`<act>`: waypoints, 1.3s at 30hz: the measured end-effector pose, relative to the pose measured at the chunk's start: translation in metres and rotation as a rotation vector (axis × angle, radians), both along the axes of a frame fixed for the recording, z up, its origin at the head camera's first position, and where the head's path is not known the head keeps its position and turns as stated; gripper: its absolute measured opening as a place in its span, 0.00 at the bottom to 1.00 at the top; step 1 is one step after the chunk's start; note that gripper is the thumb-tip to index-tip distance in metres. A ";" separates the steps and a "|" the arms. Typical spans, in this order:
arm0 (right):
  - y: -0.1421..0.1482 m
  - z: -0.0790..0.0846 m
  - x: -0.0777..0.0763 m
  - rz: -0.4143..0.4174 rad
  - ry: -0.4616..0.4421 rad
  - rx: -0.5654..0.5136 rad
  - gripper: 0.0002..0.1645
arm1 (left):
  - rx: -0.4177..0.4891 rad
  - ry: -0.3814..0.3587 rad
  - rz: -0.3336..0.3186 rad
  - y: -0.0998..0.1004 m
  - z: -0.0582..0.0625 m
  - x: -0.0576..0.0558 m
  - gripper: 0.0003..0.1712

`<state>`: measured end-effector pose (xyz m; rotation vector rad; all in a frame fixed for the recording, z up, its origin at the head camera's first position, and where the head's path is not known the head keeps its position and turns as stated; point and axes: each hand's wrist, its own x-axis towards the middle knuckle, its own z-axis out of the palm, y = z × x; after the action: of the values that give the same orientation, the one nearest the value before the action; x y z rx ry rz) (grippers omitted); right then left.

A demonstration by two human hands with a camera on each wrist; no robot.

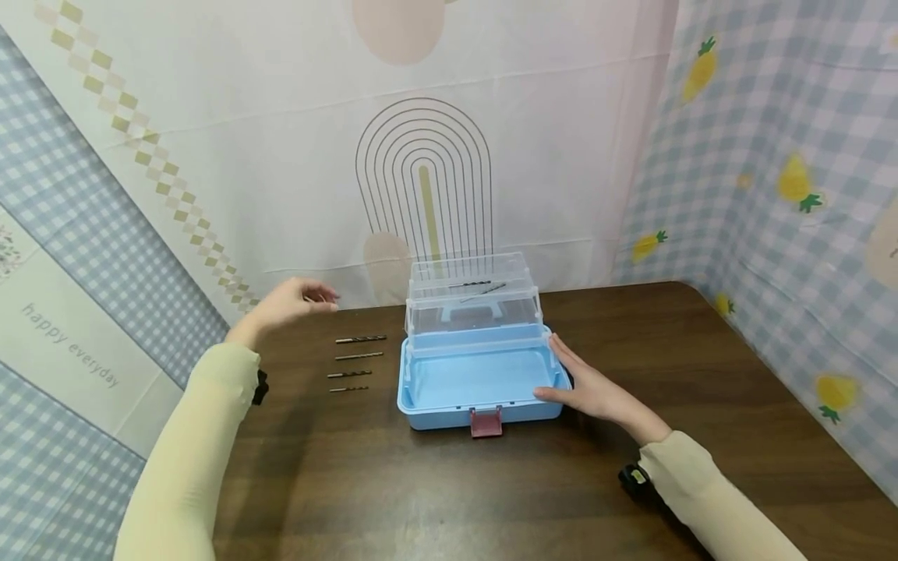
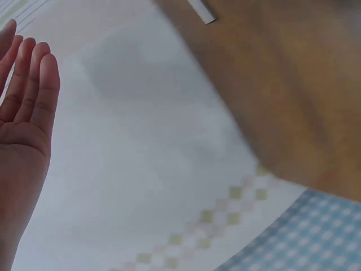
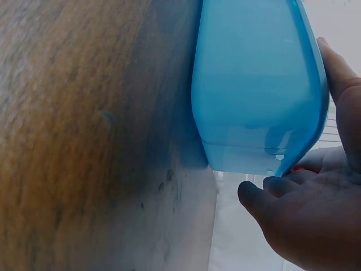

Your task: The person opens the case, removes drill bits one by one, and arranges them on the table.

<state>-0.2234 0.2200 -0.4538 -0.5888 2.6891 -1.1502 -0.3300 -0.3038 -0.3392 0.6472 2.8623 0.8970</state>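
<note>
A light-blue toolbox [image 1: 484, 378] lies with its clear lid [image 1: 477, 273] raised at the back and its pink latch [image 1: 487, 422] hanging at the front. My right hand [image 1: 592, 389] holds the box's right end, the thumb over its rim. From the right wrist, the blue side wall [image 3: 259, 84] shows, with the hand [image 3: 316, 209] around its edge. Left of the box, several drill bits [image 1: 361, 339] lie in a column. Above and to the left of them, my left hand [image 1: 295, 302] hovers with nothing in it; the left wrist view shows its fingers [image 2: 48, 84] extended.
Two dark bits [image 1: 484, 291] show through the clear plastic of the raised part. The brown wooden table [image 1: 393, 499] ends at a patterned cloth wall [image 1: 309, 156] at the back. A checked cloth [image 1: 793, 257] hangs along the right side.
</note>
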 end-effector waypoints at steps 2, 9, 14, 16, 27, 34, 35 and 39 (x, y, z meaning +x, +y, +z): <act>0.000 0.000 0.000 -0.001 0.000 -0.001 0.63 | -0.003 0.022 0.022 0.001 0.015 -0.001 0.18; 0.001 -0.001 -0.001 0.001 0.001 0.003 0.64 | 0.042 0.087 0.082 0.004 0.055 -0.002 0.19; 0.002 -0.001 -0.002 -0.008 -0.005 0.004 0.65 | 0.071 0.107 0.106 0.008 0.065 -0.004 0.20; 0.002 -0.002 -0.002 -0.009 -0.009 0.001 0.64 | 0.069 0.111 0.100 0.013 0.066 -0.005 0.21; 0.002 -0.002 -0.002 -0.006 -0.007 -0.012 0.64 | 0.112 0.136 -0.012 0.082 0.086 -0.026 0.18; 0.001 -0.002 -0.002 0.000 -0.003 -0.014 0.64 | 0.172 0.125 -0.079 0.129 0.100 -0.034 0.19; 0.001 -0.002 -0.002 0.000 -0.004 -0.014 0.64 | 0.179 0.127 -0.082 0.134 0.102 -0.036 0.19; 0.001 -0.003 -0.002 0.001 -0.012 -0.015 0.64 | 0.197 0.137 -0.077 0.152 0.108 -0.042 0.18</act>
<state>-0.2255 0.2208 -0.4566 -0.5832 2.6726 -1.1704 -0.3722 -0.1517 -0.2307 0.8636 2.8652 1.1766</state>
